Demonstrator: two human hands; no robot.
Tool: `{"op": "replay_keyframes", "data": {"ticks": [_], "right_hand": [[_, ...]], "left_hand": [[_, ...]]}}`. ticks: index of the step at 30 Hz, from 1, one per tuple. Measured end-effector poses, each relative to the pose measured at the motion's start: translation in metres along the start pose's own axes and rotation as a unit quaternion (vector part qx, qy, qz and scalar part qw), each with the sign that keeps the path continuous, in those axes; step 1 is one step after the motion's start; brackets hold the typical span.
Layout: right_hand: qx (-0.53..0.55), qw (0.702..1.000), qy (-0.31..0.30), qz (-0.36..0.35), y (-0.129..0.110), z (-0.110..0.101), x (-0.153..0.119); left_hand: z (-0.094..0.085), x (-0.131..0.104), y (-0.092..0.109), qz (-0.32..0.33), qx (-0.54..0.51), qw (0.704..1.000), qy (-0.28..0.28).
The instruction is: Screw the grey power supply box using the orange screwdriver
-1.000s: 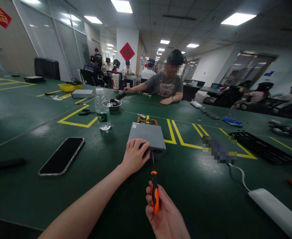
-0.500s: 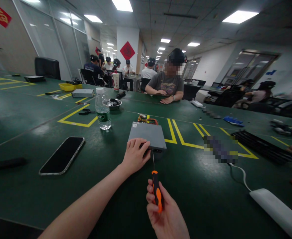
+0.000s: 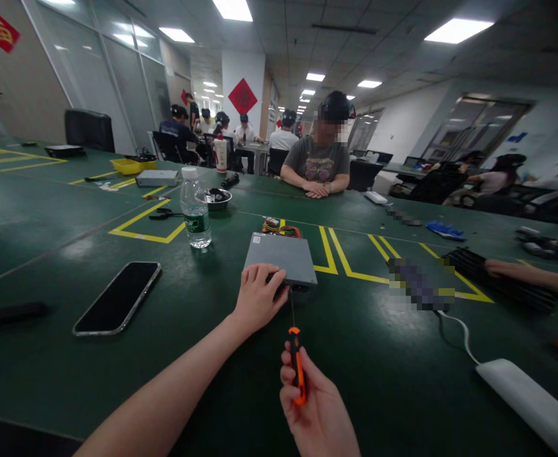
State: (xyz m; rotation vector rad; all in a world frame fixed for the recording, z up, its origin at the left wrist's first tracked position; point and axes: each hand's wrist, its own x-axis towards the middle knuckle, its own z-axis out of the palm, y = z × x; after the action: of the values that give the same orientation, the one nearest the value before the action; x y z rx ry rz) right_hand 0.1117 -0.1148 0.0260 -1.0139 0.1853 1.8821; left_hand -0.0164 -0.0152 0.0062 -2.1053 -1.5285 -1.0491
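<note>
A grey metal box (image 3: 281,257) with a white label lies on the green table, and a bundle of coloured wires (image 3: 281,230) comes out behind it. My left hand (image 3: 259,295) rests on the box's near left corner, its fingers bent over the edge. An orange and black screwdriver (image 3: 298,371) is held in my right hand (image 3: 314,397), below the box. The screwdriver's shaft points up to the box's near side, where its tip is too small to make out.
A phone (image 3: 119,298) lies at left, with a water bottle (image 3: 195,212) and metal bowl (image 3: 218,198) beyond. At right are a white power strip (image 3: 531,403) and another person's hand (image 3: 502,270) on a black slatted part (image 3: 469,270). A person (image 3: 319,152) sits opposite.
The screwdriver handle has turned in my right hand, while my left hand stays on the box. The person opposite has brought their hands together. At right, another person's hand has reached further in.
</note>
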Motion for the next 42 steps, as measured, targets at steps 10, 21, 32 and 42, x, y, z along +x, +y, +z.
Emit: {"op": "replay_keyframes", "data": {"ticks": [10,21,32,42], "right_hand": [[0.038,0.997,-0.063,-0.009,0.002,0.002,-0.005],[0.01,1.0,-0.002,-0.021,0.008,0.012,-0.007],[0.002,0.998,-0.058,-0.019,0.004,0.004,-0.004],[-0.031,0.994,-0.065,-0.078,-0.015,-0.025,-0.003]], "left_hand": [[-0.001,0.001,0.002,-0.003,0.002,1.0,-0.002],[0.0,0.0,0.001,-0.005,0.0,1.0,-0.002],[-0.001,0.001,0.002,-0.003,0.0,1.0,0.007],[0.001,0.0,0.0,0.001,0.001,1.0,0.007]]}}
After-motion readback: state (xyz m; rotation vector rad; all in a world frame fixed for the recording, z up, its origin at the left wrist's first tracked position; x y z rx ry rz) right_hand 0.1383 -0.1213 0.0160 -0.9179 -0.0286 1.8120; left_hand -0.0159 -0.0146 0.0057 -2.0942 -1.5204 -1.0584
